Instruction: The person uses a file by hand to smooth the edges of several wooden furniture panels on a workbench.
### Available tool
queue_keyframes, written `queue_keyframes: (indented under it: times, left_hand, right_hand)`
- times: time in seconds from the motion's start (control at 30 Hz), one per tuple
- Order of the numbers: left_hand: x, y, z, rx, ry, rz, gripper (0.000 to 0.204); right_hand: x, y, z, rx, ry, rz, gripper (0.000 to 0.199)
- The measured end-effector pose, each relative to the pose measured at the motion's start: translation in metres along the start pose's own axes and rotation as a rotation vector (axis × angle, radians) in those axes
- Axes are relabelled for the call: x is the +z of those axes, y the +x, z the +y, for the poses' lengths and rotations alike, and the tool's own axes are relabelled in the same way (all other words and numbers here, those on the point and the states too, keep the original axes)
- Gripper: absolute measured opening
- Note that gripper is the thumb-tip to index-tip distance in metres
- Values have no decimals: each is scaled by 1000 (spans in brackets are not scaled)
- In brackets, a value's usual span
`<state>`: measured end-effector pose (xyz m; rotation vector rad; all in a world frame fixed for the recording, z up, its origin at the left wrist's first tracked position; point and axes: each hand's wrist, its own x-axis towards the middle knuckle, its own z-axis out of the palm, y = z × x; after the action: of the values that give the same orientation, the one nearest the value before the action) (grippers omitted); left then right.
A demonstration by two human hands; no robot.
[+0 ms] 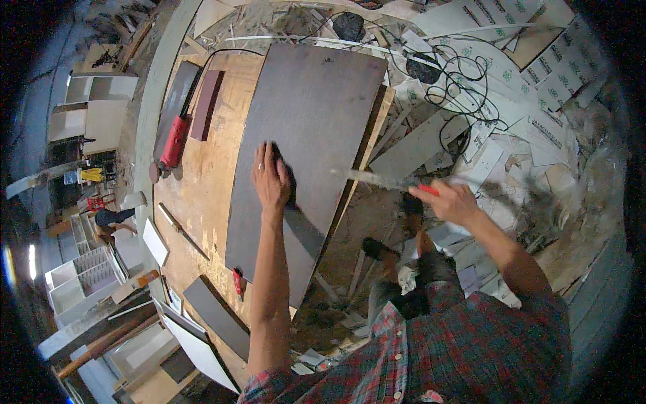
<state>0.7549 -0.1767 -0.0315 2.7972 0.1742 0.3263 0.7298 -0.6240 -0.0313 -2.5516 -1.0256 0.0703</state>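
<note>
A large dark grey-brown panel [309, 101] lies on a wooden worktable, with its right edge facing me. My left hand [271, 178] rests on the panel, fingers stretched forward; the dark patch beside it looks like shadow, though the underside of the hand is hidden. Off the panel's right edge, my right hand [452, 203] grips a red-handled tool [383, 179]. Its long, narrow, flat blade points left toward the panel and is smeared by motion, so I cannot tell whether it is a file or a saw. A small red-and-black tool [238, 283] lies by the panel's near left corner.
A red angle grinder [175, 143] lies on the worktable [222, 114] beside a maroon strip [207, 104]. Nearer are a narrow bar [182, 230] and a dark board [217, 316]. Black cable [464, 87] and offcuts litter the floor at right. Another person [111, 222] is far left.
</note>
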Motion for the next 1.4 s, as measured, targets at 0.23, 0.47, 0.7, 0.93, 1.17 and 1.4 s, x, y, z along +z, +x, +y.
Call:
queue_keyframes:
  times: [0.23,0.47,0.7,0.93,1.17,1.4]
  left_hand:
    - [14,26,23,41,114,-111,55]
    - [16,23,11,12,97,-110,55]
    - [19,29,11,67,86,-105,56]
    - [14,21,9,56,69,-119,56]
    - [19,25,8,74,35,-133,56]
    - [15,23,11,32,44,-123,56]
  right_hand:
    - [-3,127,42,-2,-44,178,47]
    - [-22,28,47,-97,-38,14,52]
    - [-14,157,94,-101,-29,246,52]
    - [-33,48,85,-126,66,85,56]
    - [-31,175,126,-89,-67,304,47]
    - [-22,83,142,-82,-15,63,51]
